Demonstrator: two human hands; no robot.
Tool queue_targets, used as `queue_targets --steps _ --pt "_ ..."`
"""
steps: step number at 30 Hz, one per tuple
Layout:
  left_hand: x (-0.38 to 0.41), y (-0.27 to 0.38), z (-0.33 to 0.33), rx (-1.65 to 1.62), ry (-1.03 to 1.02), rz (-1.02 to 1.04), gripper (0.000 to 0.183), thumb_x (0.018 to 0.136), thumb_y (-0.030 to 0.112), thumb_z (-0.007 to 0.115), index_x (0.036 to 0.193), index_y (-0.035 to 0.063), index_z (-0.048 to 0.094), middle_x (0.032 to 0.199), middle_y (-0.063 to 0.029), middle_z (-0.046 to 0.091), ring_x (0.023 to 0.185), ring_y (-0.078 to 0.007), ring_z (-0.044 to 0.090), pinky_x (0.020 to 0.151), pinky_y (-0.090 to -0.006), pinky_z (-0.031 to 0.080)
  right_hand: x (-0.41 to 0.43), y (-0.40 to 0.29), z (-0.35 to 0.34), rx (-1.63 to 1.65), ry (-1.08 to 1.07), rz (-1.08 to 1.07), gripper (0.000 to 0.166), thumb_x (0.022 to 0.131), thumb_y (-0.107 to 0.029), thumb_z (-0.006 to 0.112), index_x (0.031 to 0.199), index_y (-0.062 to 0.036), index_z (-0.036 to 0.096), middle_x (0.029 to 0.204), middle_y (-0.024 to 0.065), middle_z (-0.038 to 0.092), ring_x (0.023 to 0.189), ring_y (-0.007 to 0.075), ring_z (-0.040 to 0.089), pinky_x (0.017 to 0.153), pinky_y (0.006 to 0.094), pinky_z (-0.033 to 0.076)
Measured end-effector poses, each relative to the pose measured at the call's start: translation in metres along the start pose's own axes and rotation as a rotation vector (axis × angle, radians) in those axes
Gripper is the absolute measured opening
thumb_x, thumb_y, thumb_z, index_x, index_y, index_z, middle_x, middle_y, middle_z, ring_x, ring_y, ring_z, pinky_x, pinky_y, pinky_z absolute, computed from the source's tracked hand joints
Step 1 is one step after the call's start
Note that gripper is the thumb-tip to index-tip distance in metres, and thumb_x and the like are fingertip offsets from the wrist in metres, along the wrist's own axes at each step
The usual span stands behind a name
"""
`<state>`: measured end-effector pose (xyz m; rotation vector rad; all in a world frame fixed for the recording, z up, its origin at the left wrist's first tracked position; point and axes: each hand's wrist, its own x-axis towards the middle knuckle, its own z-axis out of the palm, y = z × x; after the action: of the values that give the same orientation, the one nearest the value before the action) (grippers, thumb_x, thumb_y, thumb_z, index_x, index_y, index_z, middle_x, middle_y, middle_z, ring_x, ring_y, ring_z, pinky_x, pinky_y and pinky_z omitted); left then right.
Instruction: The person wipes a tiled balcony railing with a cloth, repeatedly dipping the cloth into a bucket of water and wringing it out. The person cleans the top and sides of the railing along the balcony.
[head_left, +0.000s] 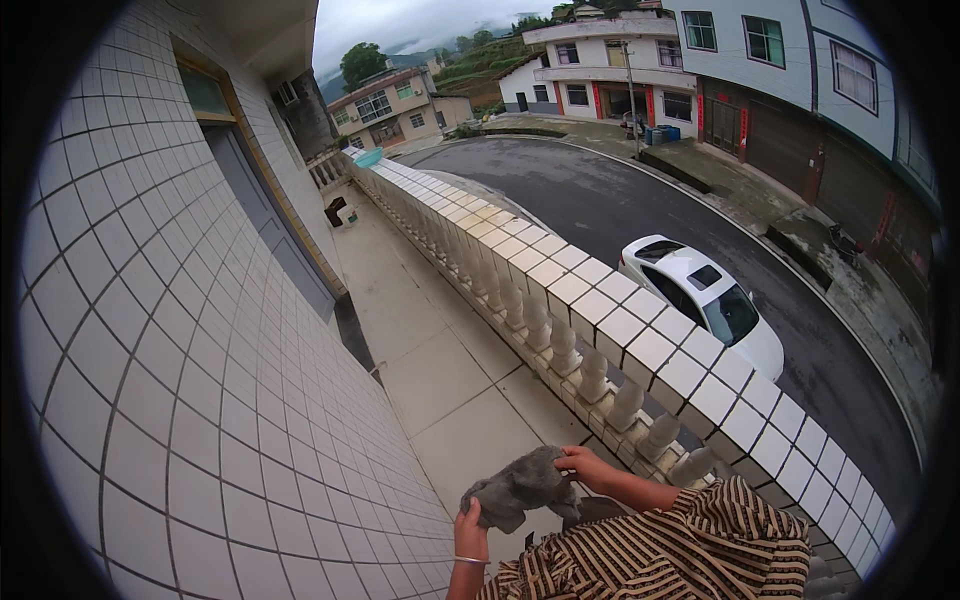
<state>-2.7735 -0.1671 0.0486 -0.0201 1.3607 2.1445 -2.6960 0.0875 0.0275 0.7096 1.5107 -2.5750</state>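
Note:
A grey, fluffy cloth (517, 487) is stretched between both hands at the bottom of the head view, above the balcony floor. My left hand (471, 529), with a bangle at its wrist, grips the cloth's left end. At the opposite, upper right end, my right hand (586, 468) pinches the edge between thumb and fingers. Part of the cloth hangs down near my striped top, and its lower folds are partly hidden.
A white-tiled wall (225, 375) runs along the left, with a grey door (262, 217). To the right stands a balustrade with a tiled top (600, 300). A turquoise basin (368, 157) rests on its far end. Beyond, a white car (701, 296) is on the road.

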Motion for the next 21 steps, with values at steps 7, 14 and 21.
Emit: queue_targets --steps 7,14,21 --pt "0.182 0.057 0.007 0.07 -0.144 -0.089 0.04 0.102 0.022 0.054 0.131 -0.0043 0.052 0.127 -0.0128 0.06 0.116 -0.0227 0.058 0.101 -0.0367 0.045 0.14 -0.062 -0.007 0.209 0.086 -0.039 0.012 0.091 -0.014 0.058 0.103 -0.0102 0.058 0.102 0.0018 0.062 0.098 0.0162 0.06 0.082 0.037 0.049" --pt "0.346 0.125 -0.04 0.001 0.014 -0.1 0.04 0.101 0.021 0.055 0.132 -0.0035 0.051 0.129 -0.0127 0.06 0.118 -0.0238 0.057 0.102 -0.038 0.045 0.369 -0.124 0.036 0.191 -0.087 0.009 0.014 0.092 -0.017 0.057 0.103 -0.0075 0.058 0.104 0.0045 0.063 0.096 0.0164 0.06 0.082 0.0353 0.05" --pt "0.473 0.214 -0.093 -0.161 0.194 0.008 0.041 0.102 0.022 0.054 0.133 -0.0036 0.049 0.13 -0.0138 0.059 0.119 -0.0255 0.057 0.101 -0.0414 0.046 0.566 -0.18 0.136 0.247 -0.376 0.123 0.023 0.094 -0.025 0.058 0.111 -0.0089 0.059 0.11 0.0033 0.062 0.104 0.0172 0.057 0.087 0.0392 0.046"
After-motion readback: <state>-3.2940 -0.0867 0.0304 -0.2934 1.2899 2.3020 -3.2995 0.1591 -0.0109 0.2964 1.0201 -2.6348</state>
